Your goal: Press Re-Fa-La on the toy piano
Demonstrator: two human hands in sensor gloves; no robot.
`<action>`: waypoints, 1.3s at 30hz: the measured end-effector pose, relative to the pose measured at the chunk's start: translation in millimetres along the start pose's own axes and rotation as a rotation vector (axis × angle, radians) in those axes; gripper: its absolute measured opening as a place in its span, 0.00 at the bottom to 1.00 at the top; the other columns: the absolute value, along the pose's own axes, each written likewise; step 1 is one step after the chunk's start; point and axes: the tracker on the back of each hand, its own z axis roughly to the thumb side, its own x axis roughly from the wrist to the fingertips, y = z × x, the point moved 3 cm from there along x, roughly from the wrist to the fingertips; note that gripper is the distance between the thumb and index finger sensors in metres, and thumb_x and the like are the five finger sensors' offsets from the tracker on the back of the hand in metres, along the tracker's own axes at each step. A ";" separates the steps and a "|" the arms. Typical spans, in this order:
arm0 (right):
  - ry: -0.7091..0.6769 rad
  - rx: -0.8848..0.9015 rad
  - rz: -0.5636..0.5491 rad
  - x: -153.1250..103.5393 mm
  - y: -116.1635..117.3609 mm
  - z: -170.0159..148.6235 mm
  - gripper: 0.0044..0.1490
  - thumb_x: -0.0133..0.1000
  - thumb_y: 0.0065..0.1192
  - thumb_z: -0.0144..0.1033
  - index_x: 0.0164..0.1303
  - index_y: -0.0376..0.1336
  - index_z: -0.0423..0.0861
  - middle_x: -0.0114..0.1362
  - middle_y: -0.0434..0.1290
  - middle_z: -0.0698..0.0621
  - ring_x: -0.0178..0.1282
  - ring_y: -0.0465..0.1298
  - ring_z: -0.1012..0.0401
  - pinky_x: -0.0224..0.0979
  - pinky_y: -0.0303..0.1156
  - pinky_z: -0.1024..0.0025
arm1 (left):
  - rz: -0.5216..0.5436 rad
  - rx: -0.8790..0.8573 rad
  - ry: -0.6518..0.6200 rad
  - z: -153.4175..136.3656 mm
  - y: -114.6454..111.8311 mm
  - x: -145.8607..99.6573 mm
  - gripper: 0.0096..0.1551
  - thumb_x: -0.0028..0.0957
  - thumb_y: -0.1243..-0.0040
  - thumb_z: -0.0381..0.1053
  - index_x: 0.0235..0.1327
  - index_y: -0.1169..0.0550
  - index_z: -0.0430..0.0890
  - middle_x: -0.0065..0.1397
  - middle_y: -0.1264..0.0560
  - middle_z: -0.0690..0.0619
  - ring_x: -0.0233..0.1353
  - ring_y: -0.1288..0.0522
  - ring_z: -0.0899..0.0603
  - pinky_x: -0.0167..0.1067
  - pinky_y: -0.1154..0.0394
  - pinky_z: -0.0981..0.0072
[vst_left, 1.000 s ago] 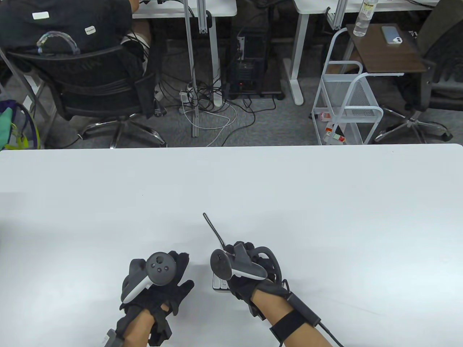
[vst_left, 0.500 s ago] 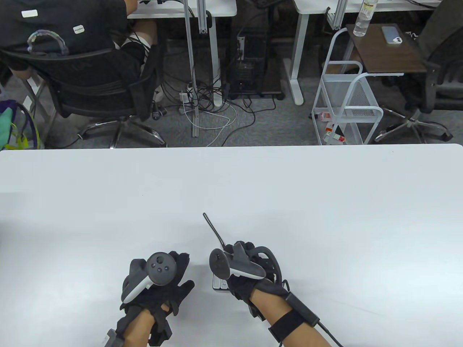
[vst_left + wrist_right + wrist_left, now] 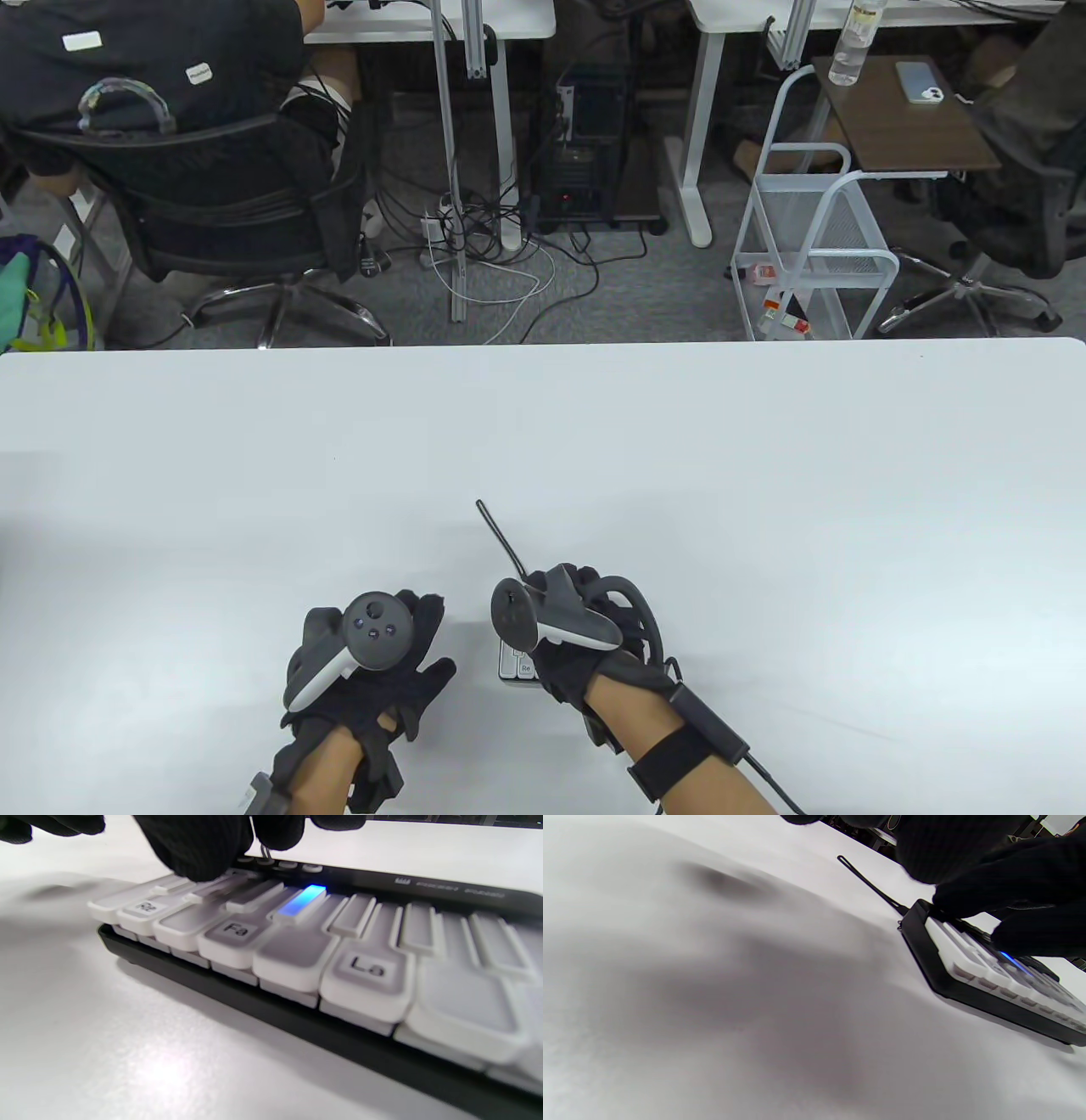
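Observation:
The toy piano (image 3: 297,955) has a black base and white keys, three labelled Re (image 3: 146,906), Fa (image 3: 236,929) and La (image 3: 367,967). One raised key (image 3: 302,899) glows blue. My right hand (image 3: 585,594) arches over the piano and hides most of it in the table view, where only its left end (image 3: 515,665) shows. One gloved fingertip (image 3: 203,853) rests on the raised keys behind Re and its neighbour. I cannot tell if a key is pushed down. My left hand (image 3: 428,637) lies flat and empty on the table, left of the piano.
A thin black cord (image 3: 501,536) runs from the piano's far left corner across the white table (image 3: 764,475); it also shows in the left wrist view (image 3: 869,885). Beyond the table's far edge are office chairs, a wire trolley (image 3: 814,255) and cables on the floor.
The right hand's tracker has tilted very slightly. Both hands and the piano otherwise stay where they were.

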 end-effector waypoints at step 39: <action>0.176 0.390 -0.194 -103.3 7.2 -154.1 0.50 0.49 0.60 0.54 0.77 0.46 0.48 0.84 0.38 0.44 0.83 0.41 0.38 0.79 0.39 0.33 | 0.000 -0.028 -0.015 -0.9 -0.7 0.4 0.46 0.52 0.47 0.66 0.78 0.52 0.55 0.84 0.55 0.49 0.83 0.57 0.34 0.75 0.51 0.34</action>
